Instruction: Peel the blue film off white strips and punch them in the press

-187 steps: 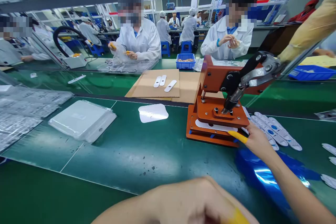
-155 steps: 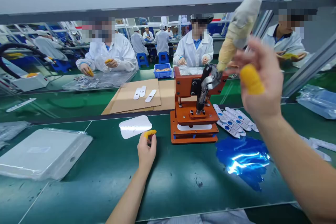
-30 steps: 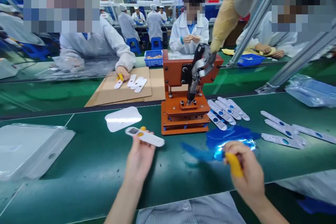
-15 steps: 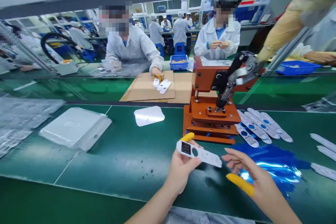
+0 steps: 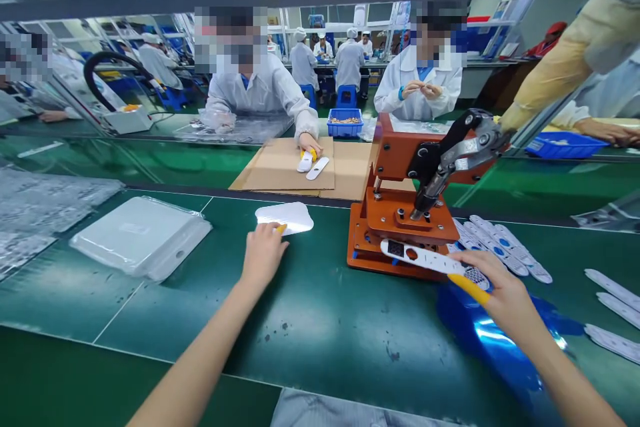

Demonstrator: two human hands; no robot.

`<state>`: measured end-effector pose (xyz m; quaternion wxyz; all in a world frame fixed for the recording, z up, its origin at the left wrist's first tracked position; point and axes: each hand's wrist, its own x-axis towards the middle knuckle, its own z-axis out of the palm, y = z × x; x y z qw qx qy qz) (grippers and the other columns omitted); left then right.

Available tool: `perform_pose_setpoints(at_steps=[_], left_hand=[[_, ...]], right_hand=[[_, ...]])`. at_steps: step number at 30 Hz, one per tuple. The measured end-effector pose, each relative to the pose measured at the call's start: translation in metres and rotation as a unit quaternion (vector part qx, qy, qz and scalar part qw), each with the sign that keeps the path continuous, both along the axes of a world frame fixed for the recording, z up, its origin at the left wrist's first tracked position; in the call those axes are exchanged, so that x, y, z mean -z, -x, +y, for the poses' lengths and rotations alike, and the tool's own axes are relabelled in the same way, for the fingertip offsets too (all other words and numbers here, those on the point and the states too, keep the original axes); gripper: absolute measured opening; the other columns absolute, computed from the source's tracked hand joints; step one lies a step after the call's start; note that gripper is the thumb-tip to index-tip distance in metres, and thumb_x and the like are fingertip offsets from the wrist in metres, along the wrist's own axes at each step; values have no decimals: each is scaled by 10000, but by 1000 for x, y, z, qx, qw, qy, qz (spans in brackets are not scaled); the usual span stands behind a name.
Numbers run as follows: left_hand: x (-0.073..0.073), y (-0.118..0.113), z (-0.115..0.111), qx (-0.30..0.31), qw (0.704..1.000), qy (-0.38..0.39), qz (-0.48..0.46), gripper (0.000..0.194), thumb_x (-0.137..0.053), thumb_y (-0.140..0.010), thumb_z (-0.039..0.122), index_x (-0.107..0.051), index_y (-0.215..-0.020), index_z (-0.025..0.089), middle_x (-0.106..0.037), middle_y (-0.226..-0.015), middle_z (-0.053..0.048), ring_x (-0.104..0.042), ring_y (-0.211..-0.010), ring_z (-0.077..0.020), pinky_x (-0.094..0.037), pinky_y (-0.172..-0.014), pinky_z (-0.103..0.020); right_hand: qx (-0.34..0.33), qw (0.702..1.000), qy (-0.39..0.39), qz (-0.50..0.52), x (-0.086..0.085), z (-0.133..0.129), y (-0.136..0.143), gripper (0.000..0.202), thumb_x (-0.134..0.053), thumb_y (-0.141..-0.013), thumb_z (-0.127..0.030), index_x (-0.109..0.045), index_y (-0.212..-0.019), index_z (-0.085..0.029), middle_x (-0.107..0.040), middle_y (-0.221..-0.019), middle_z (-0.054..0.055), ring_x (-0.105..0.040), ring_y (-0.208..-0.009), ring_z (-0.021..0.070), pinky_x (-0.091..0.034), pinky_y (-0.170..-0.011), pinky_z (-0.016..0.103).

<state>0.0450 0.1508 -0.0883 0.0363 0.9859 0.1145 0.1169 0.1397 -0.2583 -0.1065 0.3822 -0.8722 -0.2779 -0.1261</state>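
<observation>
My right hand (image 5: 500,280), its thumb in a yellow finger cot, grips a long white panel (image 5: 425,259) by its right end. The panel has a dark square patch and a round hole, and is held tilted in front of the orange press (image 5: 407,213). Over on the left, my left hand (image 5: 264,252) reaches with its fingers apart onto the near left edge of a glossy white sheet (image 5: 295,217) lying on the green bench. A yellow cot covers one of its fingertips. Whether the fingers pinch anything there is hidden.
Several similar panels (image 5: 520,253) lie right of the press, beside blue film (image 5: 493,337). More panels (image 5: 613,343) are at the far right. A plastic-wrapped white stack (image 5: 143,233) sits left. Opposite, a co-worker's hand (image 5: 310,143) handles white pieces on cardboard (image 5: 280,170).
My left hand has let go of the white panel and moved left to the white sheet. My right hand has taken the panel and moved it up in front of the press.
</observation>
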Motion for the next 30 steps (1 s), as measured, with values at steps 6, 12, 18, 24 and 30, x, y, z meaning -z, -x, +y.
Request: perform_pose_setpoints(at_steps=[6,12,18,24,30], left_hand=[[-8,-15,42,-1,996,-70,63,253,-518,-841,163,-597,-1081,153,-597,-1143,-142,-514,-1076,-318,-407,-769,-403],[-16,-23,44,9,995,-50,82,223,-596,-788,173,-593,-1008,133,-616,-1098,-155,-518,-1060,-330,-380,-756,-384],[-9,-14,37,30,997,0,74,179,-464,-886,258,-613,-896,158,-651,-947,-104,-574,-935,-270,-383,-715,-338],[-28,15,13,-45,948,313,-36,448,-391,-877,533,-626,-947,158,-564,-640,0,-513,-554,-159,-362,-525,-254],[-54,29,-47,7,879,475,26,409,-534,-802,535,-616,-646,166,-470,-568,19,-373,-512,-112,-254,-467,-234]], right_hand=[[-30,998,45,-16,-10,24,-36,442,-502,-817,-615,-667,-953,-228,-634,-1046,104,-583,-1015,291,-489,-837,416],[-25,997,68,4,-17,34,-38,467,-528,-816,-577,-623,-1097,-216,-625,-1132,105,-556,-1113,300,-486,-876,387],[-5,998,54,37,-14,36,-36,493,-541,-805,-574,-594,-1132,-208,-617,-1160,115,-554,-1120,315,-491,-874,411],[-15,998,22,50,-14,34,-36,449,-531,-817,-575,-614,-1093,-231,-600,-1191,91,-550,-1113,288,-455,-937,411],[92,990,-101,31,-9,32,18,325,-552,-849,-469,-615,-1043,-216,-614,-946,73,-584,-823,214,-497,-728,350]])
